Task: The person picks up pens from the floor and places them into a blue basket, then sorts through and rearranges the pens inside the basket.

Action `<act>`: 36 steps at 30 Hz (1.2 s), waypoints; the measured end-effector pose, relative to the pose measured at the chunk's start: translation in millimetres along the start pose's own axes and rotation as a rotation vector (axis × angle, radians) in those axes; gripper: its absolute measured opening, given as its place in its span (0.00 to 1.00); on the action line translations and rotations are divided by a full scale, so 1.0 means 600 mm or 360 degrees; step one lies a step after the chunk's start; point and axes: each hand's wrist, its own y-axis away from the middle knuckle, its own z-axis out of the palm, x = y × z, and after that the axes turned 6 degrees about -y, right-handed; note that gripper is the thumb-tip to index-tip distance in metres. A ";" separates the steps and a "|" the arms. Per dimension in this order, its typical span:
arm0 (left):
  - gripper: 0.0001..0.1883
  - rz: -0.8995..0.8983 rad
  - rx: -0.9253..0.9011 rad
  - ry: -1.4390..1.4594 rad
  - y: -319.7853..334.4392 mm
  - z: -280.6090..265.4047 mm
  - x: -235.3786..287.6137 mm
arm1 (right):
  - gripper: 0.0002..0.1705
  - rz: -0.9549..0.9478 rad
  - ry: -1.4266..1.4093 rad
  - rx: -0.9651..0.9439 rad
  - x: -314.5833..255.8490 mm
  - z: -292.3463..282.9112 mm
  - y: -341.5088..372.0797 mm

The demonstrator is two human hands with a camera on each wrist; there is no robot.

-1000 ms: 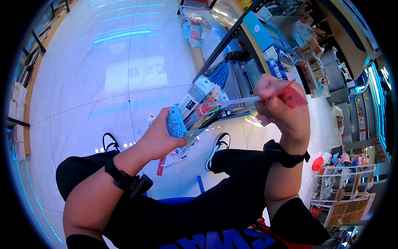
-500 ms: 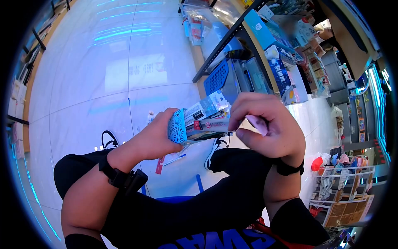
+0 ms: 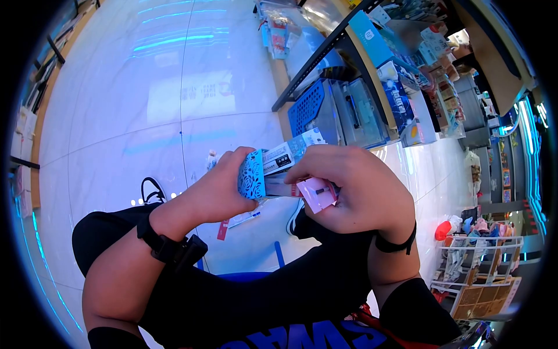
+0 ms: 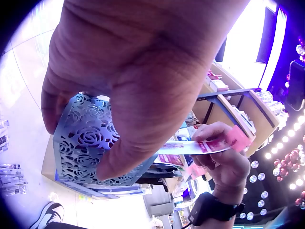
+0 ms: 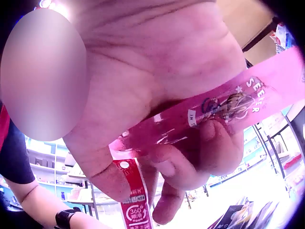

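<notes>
My left hand (image 3: 218,180) grips a light blue holder (image 3: 251,174) with cut-out roses, tilted so its mouth faces right. Packaged pens fill it, among them a white-and-blue pack (image 3: 285,157) with a black label that sticks out past the rim. Close by the mouth, my right hand (image 3: 366,189) holds a pink printed packet (image 5: 238,102) across its palm. In the right wrist view, its thumb and fingers also pinch a narrow red-labelled packet (image 5: 133,191), whose lower end runs out of that view. The left wrist view shows the holder's rose side (image 4: 86,143) under my thumb.
On the floor below lie a red strip (image 3: 222,230) and a pen (image 3: 245,219). A dark-framed shelf (image 3: 317,61) stands at the right with a blue basket (image 3: 307,109) and boxes. Farther right is a white rack (image 3: 479,262) of goods. My shoe (image 3: 152,191) is below.
My right hand has come down and left from the upper right to the holder's mouth, bringing the packets with it. The left hand and the holder have barely shifted.
</notes>
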 end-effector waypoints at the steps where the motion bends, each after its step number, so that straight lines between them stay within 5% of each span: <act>1: 0.51 -0.0001 0.0001 0.0004 0.000 0.001 -0.001 | 0.23 -0.0016 0.0060 0.0028 0.001 0.001 0.000; 13: 0.51 0.0005 0.0083 -0.0027 -0.005 0.002 -0.004 | 0.31 0.0366 0.0049 0.0096 -0.004 -0.022 0.005; 16: 0.52 0.0046 0.0028 0.0103 -0.006 0.003 -0.010 | 0.23 0.0528 -0.0017 0.0131 -0.019 -0.033 0.008; 20: 0.52 0.0064 0.0086 0.0101 -0.008 0.008 -0.011 | 0.11 0.0342 -0.0482 0.0551 0.011 -0.031 0.014; 23: 0.52 0.0041 0.0080 0.0093 -0.007 0.007 -0.014 | 0.22 0.0335 -0.0844 0.0615 0.020 -0.048 0.018; 30: 0.52 0.0013 0.0092 0.0033 -0.003 0.009 -0.008 | 0.23 -0.0053 -0.0875 0.0777 0.047 -0.048 0.005; 36: 0.55 -0.0003 0.0051 0.0003 -0.003 0.005 -0.002 | 0.28 0.0183 -0.0780 0.0824 0.047 -0.054 0.011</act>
